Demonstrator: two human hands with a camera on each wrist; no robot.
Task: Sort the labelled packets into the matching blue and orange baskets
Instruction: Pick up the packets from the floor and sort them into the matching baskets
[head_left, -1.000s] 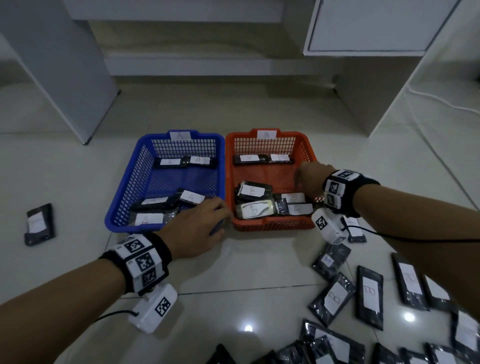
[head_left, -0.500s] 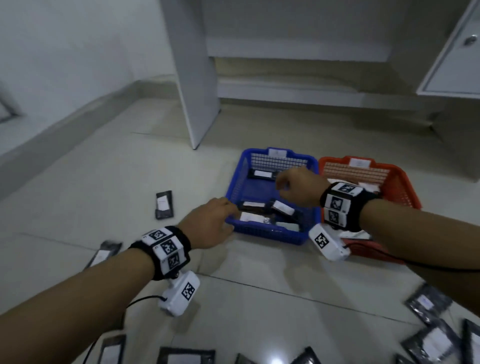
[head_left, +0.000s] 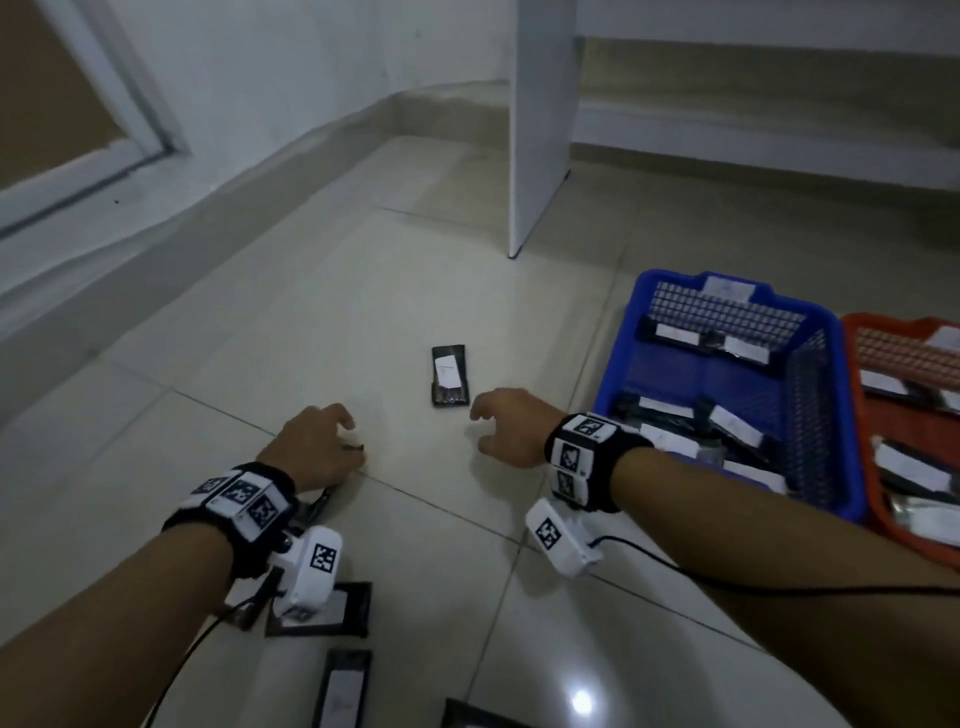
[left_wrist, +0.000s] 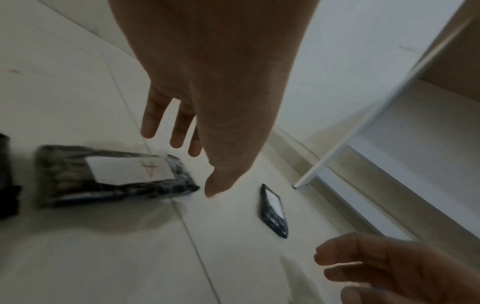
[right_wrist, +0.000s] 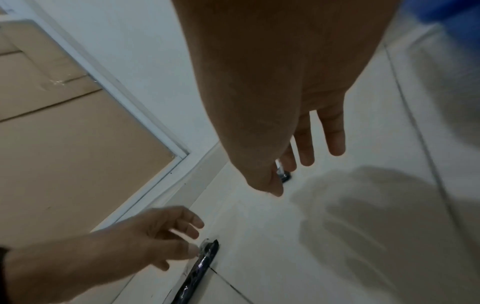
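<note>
Two hands are out over the floor tiles in the head view, and neither holds anything. My left hand hovers low with fingers loosely bent over a packet whose dark corner pokes out beneath it. My right hand hangs just right of the lone packet lying flat on the tile, fingers relaxed and apart. To the far right sits the blue basket with several labelled packets already inside, and the orange basket touches its right side. More packets lie near me by the left wrist.

From the left wrist view, my left hand's fingers are straight and spread, nothing between them. The packet marked A lies just below the thumb, wrapped in crinkled dark film with a white paper label. The lone packet lies further off, with my right hand's fingers close to it.

The right wrist view shows my right hand's fingers straight and empty, the lone packet mostly hidden behind them. Lower down, the left hand nearly touches the A packet's edge.

I judge these packets light, flat and fairly stiff, with slick glossy film. Lying flush on smooth tile, they may slide; I would pinch a short edge or lift a corner first.
</note>
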